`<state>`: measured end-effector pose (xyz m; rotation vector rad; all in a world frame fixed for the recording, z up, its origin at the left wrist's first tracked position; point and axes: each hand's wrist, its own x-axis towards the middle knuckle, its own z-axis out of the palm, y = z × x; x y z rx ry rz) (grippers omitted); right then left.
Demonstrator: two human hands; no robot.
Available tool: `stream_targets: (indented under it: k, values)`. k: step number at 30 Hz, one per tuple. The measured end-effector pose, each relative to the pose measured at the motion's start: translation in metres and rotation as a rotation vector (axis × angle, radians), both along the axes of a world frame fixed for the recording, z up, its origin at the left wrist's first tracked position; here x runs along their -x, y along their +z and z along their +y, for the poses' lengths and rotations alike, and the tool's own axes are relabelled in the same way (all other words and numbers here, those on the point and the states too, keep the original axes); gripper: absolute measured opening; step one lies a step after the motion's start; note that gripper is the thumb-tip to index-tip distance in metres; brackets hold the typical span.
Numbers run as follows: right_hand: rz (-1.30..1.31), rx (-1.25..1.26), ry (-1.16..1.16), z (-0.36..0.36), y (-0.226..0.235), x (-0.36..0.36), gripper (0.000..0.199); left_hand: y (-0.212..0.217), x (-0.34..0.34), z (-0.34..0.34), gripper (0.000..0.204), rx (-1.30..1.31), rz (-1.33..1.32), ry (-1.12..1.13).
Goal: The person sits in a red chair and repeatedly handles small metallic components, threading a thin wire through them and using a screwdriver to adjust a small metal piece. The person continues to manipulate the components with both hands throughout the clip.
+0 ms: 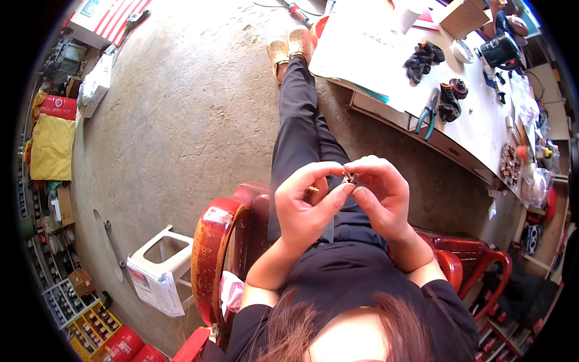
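Note:
Above my lap, both hands meet at a small silvery metal part [349, 178], too small to name more closely. My left hand [306, 202] pinches it from the left between thumb and forefinger. From the other side my right hand [384, 196] grips it the same way, thumb tip below and forefinger above. A small gold-coloured piece [312, 189] shows within the curl of my left fingers; whether it is a ring or a loose part I cannot tell.
A white table [362, 54] at the right bears pliers [427, 114], dark gloves [422, 60] and a tape roll [462, 51]. I sit in a red wooden chair [218, 241]; a plastic stool [161, 250] stands left. Shelves with boxes [81, 282] line the left wall.

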<state>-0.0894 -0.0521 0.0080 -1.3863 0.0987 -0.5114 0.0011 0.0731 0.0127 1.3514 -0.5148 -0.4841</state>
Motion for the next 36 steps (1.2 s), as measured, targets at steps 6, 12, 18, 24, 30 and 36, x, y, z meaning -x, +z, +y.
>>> stream_targets:
  k: [6,12,18,24,30,36]
  values:
    - [0.081,-0.169,0.023,-0.003,0.002,0.003,0.026,0.001,-0.001,0.001,0.022,0.009,0.063,-0.027]
    - [0.083,-0.257,0.037,-0.005,0.002,0.003,0.025,-0.001,-0.002,0.003,0.021,0.028,0.022,-0.035]
    - [0.090,-0.272,0.037,-0.008,0.005,0.002,0.026,-0.003,-0.001,0.001,0.021,0.062,0.009,-0.007]
    - [0.090,-0.346,0.028,-0.007,0.003,0.002,0.027,-0.002,-0.002,0.001,0.021,0.044,-0.023,-0.030]
    - [0.029,-0.263,-0.033,-0.007,-0.002,0.000,0.027,-0.001,-0.003,0.001,0.023,0.101,0.223,-0.133]
    - [-0.010,0.106,-0.134,-0.011,-0.004,-0.005,0.025,-0.009,-0.002,-0.002,0.023,0.152,0.576,-0.308]
